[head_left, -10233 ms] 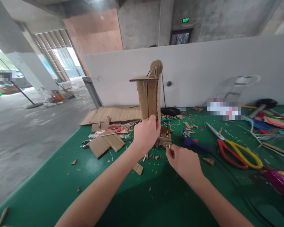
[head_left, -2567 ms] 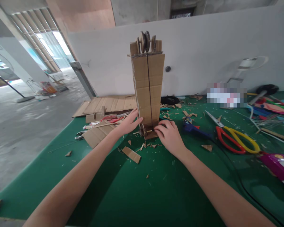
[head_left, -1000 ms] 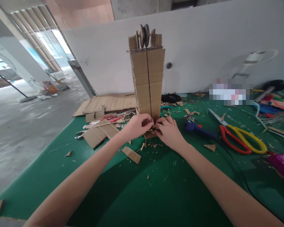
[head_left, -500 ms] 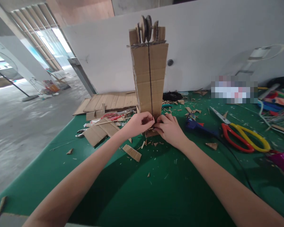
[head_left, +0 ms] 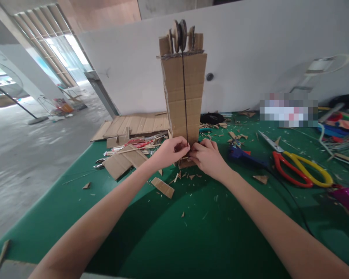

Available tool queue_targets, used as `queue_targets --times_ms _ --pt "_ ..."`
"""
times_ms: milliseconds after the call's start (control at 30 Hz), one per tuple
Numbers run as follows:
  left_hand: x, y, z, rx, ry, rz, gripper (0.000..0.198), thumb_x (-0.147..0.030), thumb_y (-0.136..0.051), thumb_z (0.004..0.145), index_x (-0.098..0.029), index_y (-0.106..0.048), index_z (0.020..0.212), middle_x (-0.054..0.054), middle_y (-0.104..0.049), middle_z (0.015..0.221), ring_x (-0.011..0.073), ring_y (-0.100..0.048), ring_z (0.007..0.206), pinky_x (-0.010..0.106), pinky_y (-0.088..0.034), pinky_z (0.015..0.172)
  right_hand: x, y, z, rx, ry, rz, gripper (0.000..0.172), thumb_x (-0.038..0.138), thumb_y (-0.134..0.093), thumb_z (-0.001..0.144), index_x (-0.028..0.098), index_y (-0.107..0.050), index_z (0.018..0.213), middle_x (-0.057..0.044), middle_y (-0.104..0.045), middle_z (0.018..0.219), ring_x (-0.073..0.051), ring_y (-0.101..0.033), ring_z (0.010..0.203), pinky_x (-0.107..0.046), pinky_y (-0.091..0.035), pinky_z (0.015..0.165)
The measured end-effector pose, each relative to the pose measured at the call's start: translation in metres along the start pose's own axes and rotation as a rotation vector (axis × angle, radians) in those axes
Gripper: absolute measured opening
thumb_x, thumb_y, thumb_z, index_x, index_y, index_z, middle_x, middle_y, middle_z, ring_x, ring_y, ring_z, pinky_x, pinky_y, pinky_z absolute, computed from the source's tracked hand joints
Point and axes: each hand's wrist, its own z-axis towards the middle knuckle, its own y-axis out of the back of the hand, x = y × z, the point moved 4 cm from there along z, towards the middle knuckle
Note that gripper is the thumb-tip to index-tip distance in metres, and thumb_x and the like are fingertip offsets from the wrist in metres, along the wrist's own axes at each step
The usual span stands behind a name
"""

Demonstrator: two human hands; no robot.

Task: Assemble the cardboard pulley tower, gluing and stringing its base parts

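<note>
An upright cardboard tower (head_left: pixel 180 93) stands on the green table, with a cardboard pulley wheel (head_left: pixel 179 35) mounted at its top. From the wheel a dark string (head_left: pixel 185 91) runs straight down the tower's front. At the tower's foot, my left hand (head_left: pixel 174 150) pinches the string's lower part between thumb and forefinger. My right hand (head_left: pixel 205 155) is close beside it, fingers bent and pressed together near the string's lower end. What sits between the right fingertips is too small to make out.
Scissors with red and yellow handles (head_left: pixel 301 166) lie at the right, beside a dark blue tool with a cord (head_left: pixel 247 157). Flat cardboard pieces (head_left: pixel 123 161) and scraps lie at the left. A white panel (head_left: pixel 238 58) rises behind the table (head_left: pixel 163 240).
My right hand has shifted very slightly left, closer to my left fingertips. The left hand and the tower look the same.
</note>
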Motion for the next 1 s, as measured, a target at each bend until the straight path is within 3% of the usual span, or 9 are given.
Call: queue_targets --times_ms 167,367,567,1000 --pt "-0.0001 0.0009 -0.0003 0.003 -0.002 0.023 0.013 -0.029 -0.048 0.085 -0.018 -0.054 0.081 -0.002 -0.053 0.064 0.0078 -0.047 0.056 0.021 -0.037 0.051 -0.0012 -0.0003 -0.001 0.012 0.015 -0.003 0.022 0.031 -0.047 0.089 0.025 -0.068 0.085 -0.004 -0.059 0.095 -0.023 -0.038 0.093 -0.04 -0.028 0.084" --pt "0.0018 0.0021 -0.0003 0.002 -0.003 0.037 0.012 -0.028 -0.049 0.085 -0.019 -0.054 0.082 -0.002 -0.054 0.065 0.0075 -0.048 0.057 0.021 -0.038 0.053 -0.0062 -0.0019 -0.0051 -0.042 -0.023 0.05 0.031 0.04 -0.056 0.082 0.022 -0.061 0.107 -0.006 -0.057 0.105 -0.025 -0.041 0.099 -0.04 -0.029 0.086" --pt "0.0015 0.0006 0.0004 -0.011 -0.015 0.047 0.012 -0.028 -0.048 0.086 -0.018 -0.054 0.082 -0.002 -0.054 0.064 0.0079 -0.048 0.056 0.021 -0.038 0.052 -0.0011 -0.0033 -0.0035 -0.092 -0.007 0.037 0.012 0.032 -0.057 0.083 0.024 -0.066 0.087 -0.002 -0.063 0.094 -0.023 -0.042 0.096 -0.042 -0.025 0.089" --pt "0.0003 0.0023 0.0003 -0.031 -0.043 0.039 0.012 -0.028 -0.048 0.086 -0.018 -0.054 0.081 -0.003 -0.053 0.064 0.0079 -0.047 0.057 0.021 -0.037 0.053 0.0005 -0.0055 -0.0015 -0.101 0.069 0.045 0.022 0.028 -0.048 0.089 0.024 -0.068 0.08 0.0 -0.067 0.09 -0.019 -0.047 0.095 -0.041 -0.02 0.093"
